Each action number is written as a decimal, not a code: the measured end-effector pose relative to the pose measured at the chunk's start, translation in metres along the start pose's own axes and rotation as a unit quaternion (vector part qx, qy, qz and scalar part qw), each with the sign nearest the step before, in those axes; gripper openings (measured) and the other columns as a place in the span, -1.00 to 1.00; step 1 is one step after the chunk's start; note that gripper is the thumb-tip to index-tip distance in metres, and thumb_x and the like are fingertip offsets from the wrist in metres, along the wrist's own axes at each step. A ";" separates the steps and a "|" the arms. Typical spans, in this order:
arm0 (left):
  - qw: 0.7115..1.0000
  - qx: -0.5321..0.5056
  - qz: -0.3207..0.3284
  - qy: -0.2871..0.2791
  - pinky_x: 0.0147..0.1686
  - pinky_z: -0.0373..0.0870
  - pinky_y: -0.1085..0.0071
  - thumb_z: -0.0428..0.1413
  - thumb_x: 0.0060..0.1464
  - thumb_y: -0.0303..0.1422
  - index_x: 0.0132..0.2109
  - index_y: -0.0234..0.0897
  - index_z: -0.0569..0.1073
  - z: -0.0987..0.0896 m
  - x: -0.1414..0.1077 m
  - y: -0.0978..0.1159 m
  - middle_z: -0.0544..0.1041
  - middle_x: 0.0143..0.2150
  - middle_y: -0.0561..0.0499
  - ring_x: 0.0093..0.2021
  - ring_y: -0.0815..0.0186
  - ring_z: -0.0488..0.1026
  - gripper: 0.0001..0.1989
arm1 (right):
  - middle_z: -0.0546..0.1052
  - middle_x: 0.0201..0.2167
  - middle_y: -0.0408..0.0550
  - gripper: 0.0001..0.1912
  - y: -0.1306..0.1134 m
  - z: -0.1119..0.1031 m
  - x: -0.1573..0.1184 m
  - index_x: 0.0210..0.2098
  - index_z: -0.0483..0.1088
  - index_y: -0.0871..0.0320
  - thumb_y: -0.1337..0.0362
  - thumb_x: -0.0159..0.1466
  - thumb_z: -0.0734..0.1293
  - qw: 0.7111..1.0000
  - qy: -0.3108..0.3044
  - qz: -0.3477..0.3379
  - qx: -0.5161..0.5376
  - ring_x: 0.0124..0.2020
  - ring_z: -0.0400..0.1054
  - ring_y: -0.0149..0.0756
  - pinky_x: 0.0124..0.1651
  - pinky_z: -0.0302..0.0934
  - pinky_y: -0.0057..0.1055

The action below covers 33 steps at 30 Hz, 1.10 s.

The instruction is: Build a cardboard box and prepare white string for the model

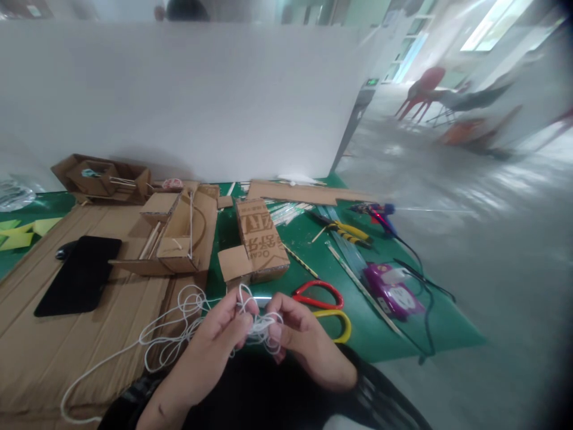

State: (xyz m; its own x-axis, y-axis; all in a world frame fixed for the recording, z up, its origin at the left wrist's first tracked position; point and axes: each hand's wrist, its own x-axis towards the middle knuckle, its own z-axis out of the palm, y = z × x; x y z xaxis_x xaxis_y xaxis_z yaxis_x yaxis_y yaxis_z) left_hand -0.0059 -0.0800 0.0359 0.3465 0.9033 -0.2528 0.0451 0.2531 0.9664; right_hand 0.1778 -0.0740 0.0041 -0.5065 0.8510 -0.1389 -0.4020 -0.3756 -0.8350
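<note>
A tangled bundle of white string (258, 327) is pinched between both my hands, low in the middle of the view. My left hand (228, 325) closes thumb and fingers on its left side, with a loop standing up over the fingertips. My right hand (298, 334) grips the other side of the same bundle. Loose coils of string spread left over the cardboard, and one strand curves down to the lower left. Just beyond my right hand lie scissors with one red handle (319, 294) and one yellow handle (342, 325); their blades are mostly hidden.
A printed cardboard box (262, 239) stands ahead of my hands. Left are cardboard constructions (179, 239) and a black flat pad (80, 275) on cardboard sheet. Right on the green table (430, 334) lie yellow-handled pliers (351, 233), a glue gun (380, 216) and a purple packet (394, 289). A white partition (192, 101) rises behind.
</note>
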 end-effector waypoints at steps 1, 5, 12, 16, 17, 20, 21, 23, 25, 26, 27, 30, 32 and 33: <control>0.999 0.042 0.005 0.003 -0.47 0.10 0.51 0.00 0.27 -0.27 -0.19 -0.20 0.37 0.000 -0.001 0.001 0.24 -0.47 0.15 -0.47 0.39 0.13 -0.88 | 0.37 -0.52 -0.21 -0.65 0.001 0.001 0.001 -0.35 0.31 0.18 0.10 0.19 0.50 1.000 0.008 -0.001 0.018 -0.53 0.21 -0.50 -0.49 0.12 -0.58; 0.977 0.208 0.027 0.045 -0.43 0.13 0.47 0.03 0.25 -0.29 -0.25 -0.16 0.36 0.001 -0.005 0.003 0.36 -0.41 0.10 -0.43 0.33 0.23 -0.90 | 0.38 -0.51 -0.19 -0.64 0.003 0.004 0.003 -0.40 0.34 0.22 0.14 0.12 0.55 0.996 0.025 0.000 0.082 -0.48 0.20 -0.51 -0.37 0.10 -0.56; 0.964 0.249 0.029 0.086 -0.49 0.07 0.45 0.04 0.26 -0.15 -0.36 -0.18 0.27 0.004 -0.004 -0.002 0.35 -0.50 0.13 -0.49 0.34 0.22 -0.73 | 0.45 -0.51 -0.18 -0.67 0.008 0.003 0.005 -0.35 0.32 0.19 0.15 0.19 0.50 0.992 -0.015 -0.003 0.124 -0.49 0.39 -0.43 -0.35 0.22 -0.51; 0.984 0.177 0.016 0.031 -0.47 0.03 0.45 0.05 0.26 -0.18 -0.43 -0.23 0.29 -0.003 -0.001 0.001 0.25 -0.51 0.13 -0.47 0.36 0.13 -0.67 | 0.35 -0.61 -0.31 -0.66 0.008 -0.002 0.004 -0.34 0.30 0.17 0.12 0.20 0.49 0.993 -0.068 0.029 0.097 -0.73 0.10 -0.60 -0.55 0.18 -0.56; 0.992 0.124 0.008 0.011 -0.47 0.02 0.44 0.06 0.24 -0.16 -0.46 -0.24 0.28 -0.004 0.000 0.001 0.21 -0.52 0.13 -0.47 0.36 0.09 -0.64 | 0.31 -0.63 -0.33 -0.66 0.008 -0.002 0.004 -0.34 0.30 0.18 0.12 0.19 0.50 0.993 -0.077 0.040 0.078 -0.73 0.05 -0.62 -0.58 0.15 -0.58; 0.999 -0.035 -0.019 -0.010 -0.48 -0.02 0.43 0.09 0.20 -0.07 -0.52 -0.25 0.24 -0.007 0.003 0.000 0.11 -0.53 0.14 -0.48 0.38 -0.01 -0.55 | 0.26 -0.64 -0.33 -0.64 0.005 -0.003 0.004 -0.37 0.29 0.18 0.11 0.19 0.50 0.995 -0.078 0.058 0.028 -0.69 0.05 -0.59 -0.62 0.06 -0.63; 0.998 -0.065 -0.024 -0.002 -0.47 -0.01 0.43 0.08 0.19 -0.04 -0.52 -0.24 0.24 -0.007 0.003 -0.001 0.10 -0.53 0.14 -0.49 0.38 -0.01 -0.54 | 0.26 -0.64 -0.33 -0.64 0.005 -0.003 0.005 -0.38 0.29 0.18 0.10 0.18 0.50 0.996 -0.072 0.055 0.017 -0.68 0.06 -0.59 -0.62 0.05 -0.63; 0.995 -0.097 -0.033 0.015 -0.47 0.02 0.43 0.06 0.19 -0.02 -0.52 -0.24 0.27 -0.007 0.003 -0.002 0.12 -0.53 0.14 -0.50 0.38 0.01 -0.54 | 0.28 -0.63 -0.31 -0.62 0.003 -0.003 0.006 -0.39 0.30 0.19 0.08 0.16 0.51 0.997 -0.063 0.047 -0.002 -0.67 0.06 -0.58 -0.63 0.02 -0.63; 0.990 -0.136 -0.037 0.004 -0.43 0.09 0.43 0.08 0.19 -0.03 -0.52 -0.26 0.34 -0.007 0.002 -0.002 0.22 -0.53 0.09 -0.48 0.36 0.10 -0.55 | 0.28 -0.62 -0.30 -0.62 0.001 -0.003 0.006 -0.40 0.31 0.19 0.08 0.15 0.51 0.998 -0.053 0.039 -0.020 -0.65 0.05 -0.58 -0.63 -0.05 -0.63; 0.987 -0.154 -0.035 -0.010 -0.39 0.13 0.42 0.09 0.18 -0.05 -0.52 -0.28 0.38 -0.008 0.001 -0.002 0.28 -0.52 0.06 -0.45 0.35 0.17 -0.55 | 0.28 -0.61 -0.29 -0.63 0.000 -0.003 0.006 -0.39 0.32 0.20 0.09 0.16 0.51 0.998 -0.047 0.037 -0.026 -0.64 0.04 -0.58 -0.63 -0.08 -0.63; 0.984 -0.172 -0.031 -0.025 -0.35 0.16 0.43 0.11 0.18 -0.07 -0.51 -0.29 0.42 -0.008 0.000 -0.001 0.32 -0.50 0.03 -0.41 0.33 0.22 -0.57 | 0.27 -0.60 -0.29 -0.63 -0.001 -0.004 0.005 -0.39 0.32 0.20 0.09 0.17 0.50 0.998 -0.037 0.033 -0.028 -0.63 0.03 -0.58 -0.62 -0.11 -0.63; 0.973 -0.228 -0.003 -0.037 -0.25 0.20 0.46 0.17 0.17 -0.15 -0.47 -0.29 0.44 -0.008 0.000 -0.003 0.37 -0.43 0.03 -0.34 0.33 0.27 -0.66 | 0.25 -0.60 -0.29 -0.63 -0.004 -0.005 0.005 -0.39 0.30 0.19 0.07 0.17 0.50 0.999 -0.017 0.024 -0.021 -0.63 -0.01 -0.58 -0.61 -0.16 -0.61; 0.961 -0.273 0.009 -0.035 -0.31 0.18 0.48 0.23 0.13 -0.20 -0.46 -0.28 0.39 -0.007 0.001 -0.006 0.33 -0.43 0.07 -0.40 0.38 0.20 -0.69 | 0.24 -0.61 -0.30 -0.62 -0.003 -0.006 0.004 -0.40 0.30 0.18 0.06 0.17 0.49 1.000 -0.007 0.019 -0.013 -0.63 -0.02 -0.57 -0.62 -0.17 -0.61; 0.956 -0.289 0.012 -0.037 -0.34 0.16 0.49 0.25 0.11 -0.21 -0.46 -0.27 0.36 -0.006 0.001 -0.007 0.30 -0.45 0.09 -0.43 0.40 0.16 -0.69 | 0.24 -0.61 -0.29 -0.63 -0.003 -0.006 0.004 -0.40 0.30 0.18 0.07 0.17 0.50 1.000 0.001 0.016 -0.011 -0.63 -0.01 -0.57 -0.62 -0.17 -0.61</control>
State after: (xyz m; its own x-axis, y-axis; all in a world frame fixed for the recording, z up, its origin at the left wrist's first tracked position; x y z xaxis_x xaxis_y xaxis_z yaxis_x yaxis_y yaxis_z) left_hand -0.0118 -0.0784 0.0289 0.4078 0.8894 -0.2065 -0.4824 0.4019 0.7783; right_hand 0.1814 -0.0669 0.0024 -0.5177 0.8393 -0.1662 -0.3696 -0.3946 -0.8412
